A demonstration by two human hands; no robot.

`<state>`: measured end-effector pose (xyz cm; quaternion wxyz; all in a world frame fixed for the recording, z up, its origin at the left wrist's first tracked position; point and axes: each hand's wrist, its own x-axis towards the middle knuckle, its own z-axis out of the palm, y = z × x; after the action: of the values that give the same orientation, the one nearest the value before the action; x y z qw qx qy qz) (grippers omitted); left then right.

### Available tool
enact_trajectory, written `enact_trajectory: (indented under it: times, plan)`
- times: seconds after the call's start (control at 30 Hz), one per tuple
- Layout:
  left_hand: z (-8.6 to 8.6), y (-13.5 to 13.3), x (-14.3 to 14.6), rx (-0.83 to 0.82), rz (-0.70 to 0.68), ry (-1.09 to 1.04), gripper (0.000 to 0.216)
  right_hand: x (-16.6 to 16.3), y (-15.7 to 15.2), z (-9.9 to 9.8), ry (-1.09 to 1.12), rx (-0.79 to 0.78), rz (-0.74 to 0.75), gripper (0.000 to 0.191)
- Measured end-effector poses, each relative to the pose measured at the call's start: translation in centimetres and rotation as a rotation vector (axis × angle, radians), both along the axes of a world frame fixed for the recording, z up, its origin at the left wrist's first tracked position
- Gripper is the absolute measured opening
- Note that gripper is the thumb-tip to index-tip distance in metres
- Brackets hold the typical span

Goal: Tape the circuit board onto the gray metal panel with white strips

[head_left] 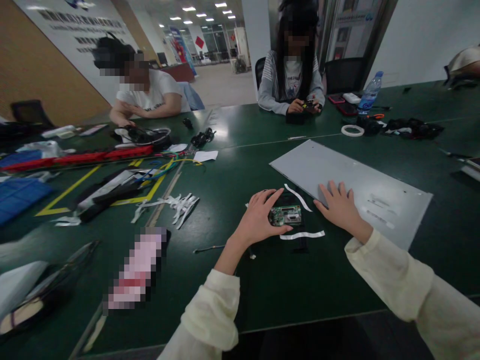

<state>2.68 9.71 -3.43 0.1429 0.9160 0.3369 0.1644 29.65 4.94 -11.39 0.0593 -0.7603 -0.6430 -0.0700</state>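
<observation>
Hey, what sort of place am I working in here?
Probably an office space used for electronics work: there's a small green rectangular circuit board, a broad dark-green tabletop, and bright white ceiling lights beyond.

Circuit board [285, 216] on table [300, 295]; panel [378, 192] right; strip pile [182, 206] left

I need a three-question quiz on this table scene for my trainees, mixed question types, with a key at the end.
1. True or false: the bottle stands beyond the grey panel.
2. Around which thing do the fingers of the left hand curve: (a) the ring, (b) the board, (c) the bottle?
3. Fill in: the fingers of the ____ reach over the panel's edge.

Key:
1. True.
2. (b).
3. Right hand.
</observation>
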Motion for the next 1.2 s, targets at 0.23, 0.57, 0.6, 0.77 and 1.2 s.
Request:
enact_trajectory:
  times: [0.23,0.57,0.6,0.77,1.2]
  plan:
    - [0.3,0.0,0.1,0.048,0.011,-0.063,0.097,-2.0,-1.0,0.5,0.007,-0.013,0.17,0.064]
    - [1.3,0.7,-1.9,0.071,0.138,-0.247,0.098,-4.2,-2.3,1.4,0.061,-0.008,0.325,0.061]
    - [1.3,0.7,-2.0,0.076,0.145,-0.252,0.099,-4.2,-2.3,1.5,0.071,-0.009,0.325,0.062]
    - [1.4,0.8,-2.0,0.079,0.175,-0.209,0.098,-4.3,-2.4,2.1,0.118,-0.035,0.358,0.063]
    - [2.0,0.6,-1.4,0.122,0.138,-0.166,0.096,-6.3,-5.1,3.4,0.265,-0.01,0.78,0.06]
